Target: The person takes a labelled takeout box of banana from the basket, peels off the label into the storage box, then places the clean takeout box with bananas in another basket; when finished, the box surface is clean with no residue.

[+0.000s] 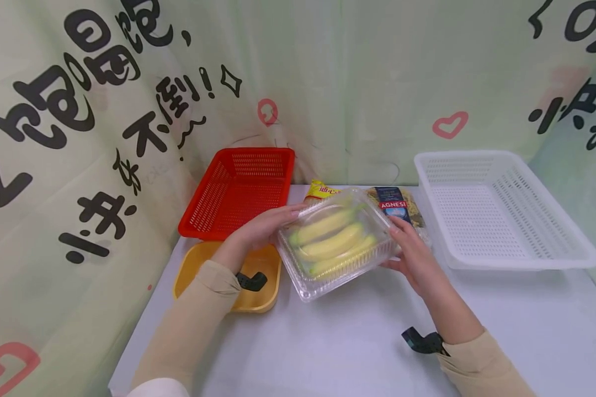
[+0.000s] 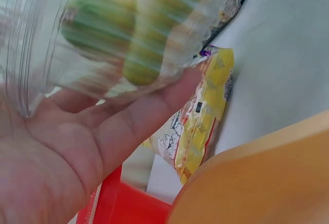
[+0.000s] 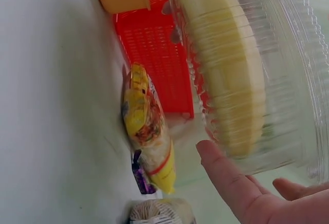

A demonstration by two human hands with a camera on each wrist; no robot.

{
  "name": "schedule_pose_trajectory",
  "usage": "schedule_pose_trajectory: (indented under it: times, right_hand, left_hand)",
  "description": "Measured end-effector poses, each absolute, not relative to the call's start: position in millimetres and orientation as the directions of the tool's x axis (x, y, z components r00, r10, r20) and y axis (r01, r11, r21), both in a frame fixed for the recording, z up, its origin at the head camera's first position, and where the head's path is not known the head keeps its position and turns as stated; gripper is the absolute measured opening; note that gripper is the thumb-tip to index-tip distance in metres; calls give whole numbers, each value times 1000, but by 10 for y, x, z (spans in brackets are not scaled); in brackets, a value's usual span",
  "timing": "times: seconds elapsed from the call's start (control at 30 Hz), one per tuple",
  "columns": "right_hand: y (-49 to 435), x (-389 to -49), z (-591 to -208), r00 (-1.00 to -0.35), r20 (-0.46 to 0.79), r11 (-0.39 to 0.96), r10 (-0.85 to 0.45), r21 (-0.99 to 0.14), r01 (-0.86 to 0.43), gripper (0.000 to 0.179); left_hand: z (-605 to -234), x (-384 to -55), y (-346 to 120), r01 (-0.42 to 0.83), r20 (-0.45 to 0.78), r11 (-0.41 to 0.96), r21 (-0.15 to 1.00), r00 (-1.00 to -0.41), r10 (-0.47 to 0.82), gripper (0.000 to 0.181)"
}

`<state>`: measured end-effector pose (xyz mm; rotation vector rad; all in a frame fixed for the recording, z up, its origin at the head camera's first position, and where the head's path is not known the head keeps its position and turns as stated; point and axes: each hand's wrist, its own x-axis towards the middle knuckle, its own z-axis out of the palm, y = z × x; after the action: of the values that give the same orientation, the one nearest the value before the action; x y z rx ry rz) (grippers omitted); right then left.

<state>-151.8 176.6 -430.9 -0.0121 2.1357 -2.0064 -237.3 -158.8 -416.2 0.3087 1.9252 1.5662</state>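
Both hands hold a clear plastic clamshell box (image 1: 314,289) above the table, tilted, with several yellow bananas (image 1: 330,242) inside. My left hand (image 1: 259,227) grips its left end; the left wrist view shows the fingers reaching under the box, next to the greenish banana tips (image 2: 144,54). On the right end, my right hand (image 1: 413,252) has its thumb over the rim and fingers beneath. Behind the box, partly hidden by it, lie a yellow food packet (image 1: 320,190) and a pasta bag (image 1: 396,205) labelled AGNESI.
At the back left stands a red slotted basket (image 1: 235,193), with a yellow-orange bin (image 1: 265,300) in front of it, partly behind the left forearm. A white slotted basket (image 1: 482,209) stands on the right. A printed curtain (image 1: 347,82) hangs behind the white table (image 1: 328,347).
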Motion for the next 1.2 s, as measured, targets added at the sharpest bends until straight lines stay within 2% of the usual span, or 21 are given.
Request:
schedule_pose_trajectory:
  times: [0.27,0.47,0.67,0.9,1.2]
  right_hand:
    - [1716,-1575,-4285,-979,-151,6,-139,-988,152,74]
    - [1640,-1595,-4289,-984,-88,48,-152,-995,82,72]
    - [1520,-1610,-4262,-987,-39,61,-155,-998,30,74]
    - [1351,-1644,-4213,-986,-58,84,-157,-995,45,82]
    - [1144,-1755,-4190,-981,-74,129,-180,-990,51,81]
  left_hand:
    - [-4194,-2278,-1633,-191,-249,170,967,-856,454,50]
    - [-4182,-2224,-1682,-185,-207,95,978,-914,350,48]
    - [-4152,-2187,-1681,-169,-186,84,982,-933,308,46]
    - [-4101,-2132,-1677,-161,-167,45,986,-961,221,48]
    - [-4083,-2108,-1708,-170,-166,-20,985,-976,139,47]
